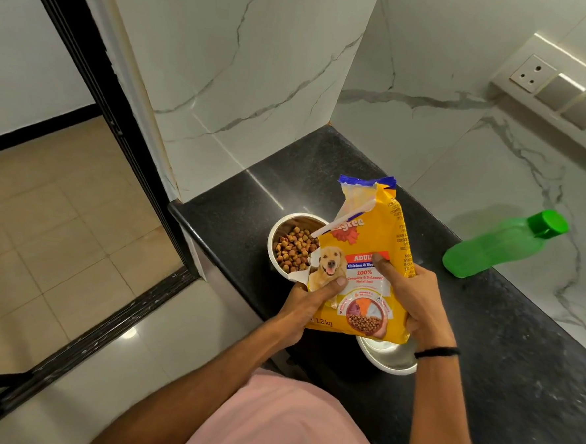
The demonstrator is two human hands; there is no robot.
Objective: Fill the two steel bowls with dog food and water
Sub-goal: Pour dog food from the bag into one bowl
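Both hands grip the upright dog food bag (361, 260), left hand (308, 312) low on its front, right hand (414, 298) around its side, torn mouth above the kibble-filled bowl (283, 245), while the green water bottle (499, 246) lies nearer the right hand, beyond the empty bowl (387, 359).

Both hands held up, grips closed

The left hand (305, 303) clasped from the lower left, thumb pressed across the front; the right hand (412, 292) clasped from the right, a black band on its wrist.

Bare forearms, black wristband (437, 352), pink shirt (279, 423)
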